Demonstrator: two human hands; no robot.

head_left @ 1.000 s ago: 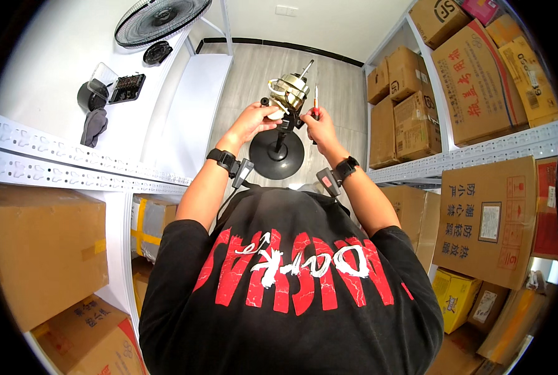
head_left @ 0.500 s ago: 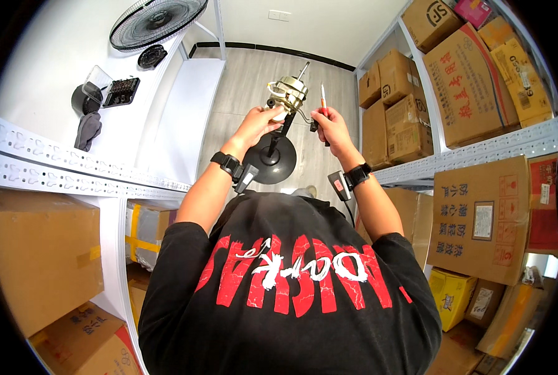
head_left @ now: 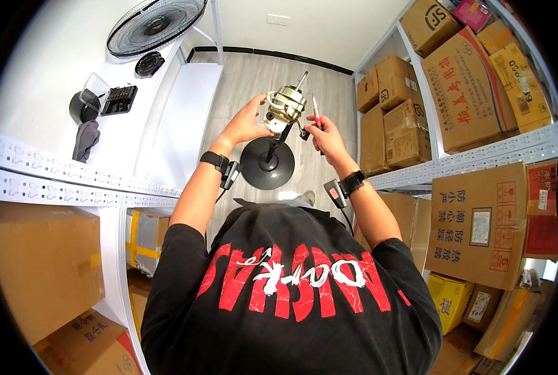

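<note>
Standing just at the left of the fan motor [head_left: 289, 100], your left hand [head_left: 244, 126] had its thumb and fingers spread apart, curved about that side; whether they touched it, I could not tell. From this hand the motor lay to the right and slightly ahead, on top of the black stand [head_left: 260, 176]. Its long axis ran away from you, leaning to the right, and the shaft [head_left: 302, 81] pointed toward the far wall [head_left: 319, 31]. Beside the right fingertips there was a small dark piece [head_left: 304, 132]. Your right hand [head_left: 327, 139] was closed around a red-and-black tool [head_left: 317, 114]; from there the motor lay left and ahead, so the left hand was nearer. The tool also pointed away from you, its long axis leaning slightly left.
</note>
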